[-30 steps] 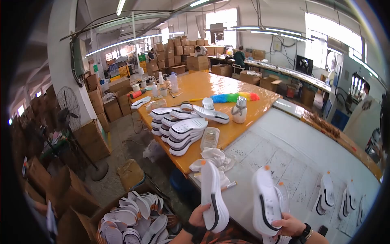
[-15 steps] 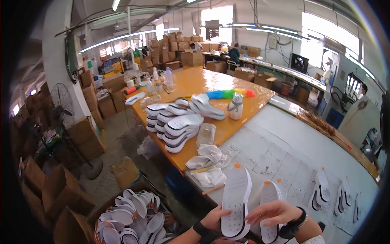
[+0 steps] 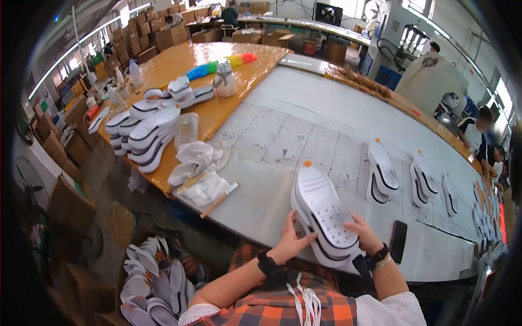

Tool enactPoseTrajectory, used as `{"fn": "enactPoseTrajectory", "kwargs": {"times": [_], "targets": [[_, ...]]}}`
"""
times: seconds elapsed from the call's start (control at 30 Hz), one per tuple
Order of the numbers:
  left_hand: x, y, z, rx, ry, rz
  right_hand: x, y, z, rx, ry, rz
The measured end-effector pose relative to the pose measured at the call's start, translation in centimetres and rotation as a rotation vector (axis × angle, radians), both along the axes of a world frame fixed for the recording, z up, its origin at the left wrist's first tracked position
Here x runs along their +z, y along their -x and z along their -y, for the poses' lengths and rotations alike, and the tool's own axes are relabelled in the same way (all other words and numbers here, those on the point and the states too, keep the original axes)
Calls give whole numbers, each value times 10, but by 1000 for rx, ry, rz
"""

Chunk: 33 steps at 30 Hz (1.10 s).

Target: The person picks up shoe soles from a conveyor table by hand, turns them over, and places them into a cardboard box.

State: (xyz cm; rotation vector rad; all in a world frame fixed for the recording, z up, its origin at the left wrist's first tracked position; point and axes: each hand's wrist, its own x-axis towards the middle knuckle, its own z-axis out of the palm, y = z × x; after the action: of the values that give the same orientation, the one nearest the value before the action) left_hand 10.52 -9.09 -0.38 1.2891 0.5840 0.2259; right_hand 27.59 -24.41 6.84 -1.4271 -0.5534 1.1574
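Lying at the near edge of the white table point(image 3: 255, 201), the stacked white soles point(image 3: 322, 204) show small round holes, dark side stripe and orange tab on the far tip; the left hand point(image 3: 293, 238) rests thumb-spread against their left side, grasp I cannot tell, while the right hand point(image 3: 365, 234) is bent, grasping their right edge

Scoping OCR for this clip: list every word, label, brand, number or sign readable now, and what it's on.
No readable text in view.
Nearest shoe soles: no lettering discernible.
Smartphone: nothing readable.
Metal-capped bottle: no readable label.
Stacked cartons: any print too small or blurred to read.
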Motion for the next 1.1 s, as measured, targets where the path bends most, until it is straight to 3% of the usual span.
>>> {"fn": "enactPoseTrajectory", "kwargs": {"times": [0.07,0.2,0.3,0.43,0.57,0.73,0.93,0.97,1.03,1.1], "targets": [[14,-6,8,120,171,2,-5,-16,-9,4,-95,-157],[16,-13,-4,-31,694,217,-8,-36,-11,44,-44,-299],[0,-10,-9,-100,780,349,-11,-38,-6,0,-86,-391],[-1,-12,-10,-137,822,316,-13,-38,2,-46,-182,-465],[4,-19,-10,-65,552,319,-3,-24,6,-20,-246,-622],[35,-11,-17,-53,388,233,-37,-17,12,-37,-224,-764],[70,22,-31,-156,-99,63,-67,6,21,78,-159,-613],[68,27,-26,-184,-41,30,-74,13,25,79,-138,-636],[63,41,-13,-151,-197,137,-75,27,38,64,-98,-611],[74,55,-6,-196,-122,107,-78,38,48,23,-35,-566]]}}
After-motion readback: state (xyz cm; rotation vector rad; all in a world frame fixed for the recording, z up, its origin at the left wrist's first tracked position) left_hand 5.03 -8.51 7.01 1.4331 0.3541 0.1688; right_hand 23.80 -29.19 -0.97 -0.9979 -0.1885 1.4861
